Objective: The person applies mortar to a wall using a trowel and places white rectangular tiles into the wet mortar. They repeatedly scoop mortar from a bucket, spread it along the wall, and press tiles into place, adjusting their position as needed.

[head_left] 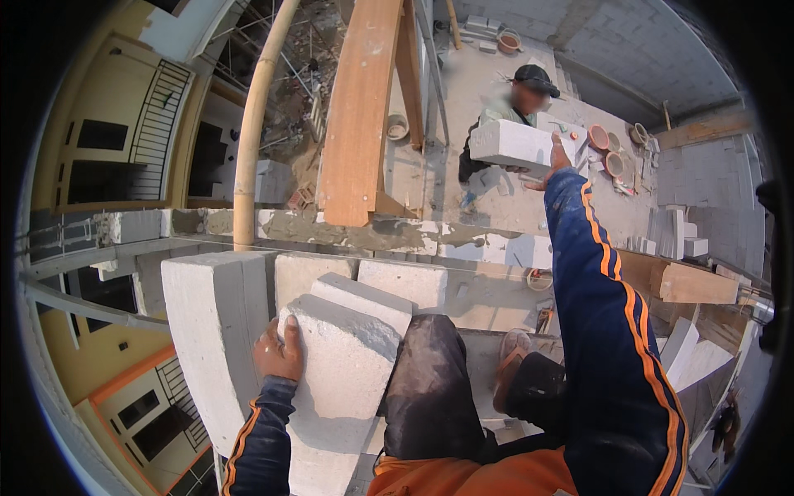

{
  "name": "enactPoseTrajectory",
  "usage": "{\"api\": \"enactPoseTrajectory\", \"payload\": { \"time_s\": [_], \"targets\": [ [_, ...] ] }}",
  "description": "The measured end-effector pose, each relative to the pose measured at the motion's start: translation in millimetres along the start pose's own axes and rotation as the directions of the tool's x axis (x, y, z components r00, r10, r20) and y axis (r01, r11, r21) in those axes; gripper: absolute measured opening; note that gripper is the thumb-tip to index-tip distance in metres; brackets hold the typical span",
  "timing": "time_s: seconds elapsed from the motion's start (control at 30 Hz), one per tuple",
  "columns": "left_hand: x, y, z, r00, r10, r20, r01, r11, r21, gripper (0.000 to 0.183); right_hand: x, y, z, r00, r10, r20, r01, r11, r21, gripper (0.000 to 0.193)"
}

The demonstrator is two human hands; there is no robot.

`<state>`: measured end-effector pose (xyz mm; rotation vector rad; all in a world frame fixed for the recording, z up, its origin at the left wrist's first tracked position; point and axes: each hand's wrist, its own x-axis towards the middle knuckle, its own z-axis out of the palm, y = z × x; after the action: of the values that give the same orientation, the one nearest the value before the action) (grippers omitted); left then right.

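Note:
My left hand point(279, 350) is closed on the left edge of a white lightweight block point(343, 372) with a chipped top corner. Its thumb lies over the face; the other fingers are mostly hidden. To its left stands a taller white block point(211, 331), with more white blocks point(401, 281) behind. My right arm reaches far forward. At its end my right hand point(552, 161) grips the near right end of another white block point(513, 145), fingers above and below. A co-worker point(525, 95) in a dark cap stands lower down behind that block; their hands are hidden.
A mortar-smeared wall top point(331, 231) crosses in front, with a taut string along it. A bamboo pole point(258, 124) and a wide wooden board point(360, 107) rise beyond. Buckets point(612, 164) and blocks sit on the lower floor. Wooden planks point(695, 283) lie at the right.

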<state>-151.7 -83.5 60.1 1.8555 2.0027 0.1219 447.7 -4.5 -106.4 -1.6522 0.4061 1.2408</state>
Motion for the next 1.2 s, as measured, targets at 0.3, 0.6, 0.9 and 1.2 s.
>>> {"api": "enactPoseTrajectory", "payload": {
  "time_s": [0.3, 0.6, 0.9, 1.2],
  "targets": [
    [-4, 8, -5, 1.000, -0.006, -0.010, 0.007, 0.995, 0.101, 0.056, 35, -8, -10, 0.985, 0.019, -0.169, -0.043, 0.990, -0.138, 0.049],
    [-2, 6, -15, 0.998, -0.001, 0.059, 0.003, 1.000, -0.031, 0.067, -7, 26, -101, 0.998, 0.021, 0.058, -0.024, 0.999, 0.047, 0.053],
    [6, -13, -29, 0.978, 0.194, -0.076, -0.195, 0.981, -0.004, 0.050, -140, -39, -87, 0.804, -0.591, -0.069, 0.493, 0.726, -0.479, 0.136],
    [79, -164, -90, 0.935, 0.128, -0.331, 0.008, 0.926, 0.378, 0.077, -365, -85, 23, 0.353, -0.790, 0.502, 0.757, -0.074, -0.650, 0.111]
  ]
}}
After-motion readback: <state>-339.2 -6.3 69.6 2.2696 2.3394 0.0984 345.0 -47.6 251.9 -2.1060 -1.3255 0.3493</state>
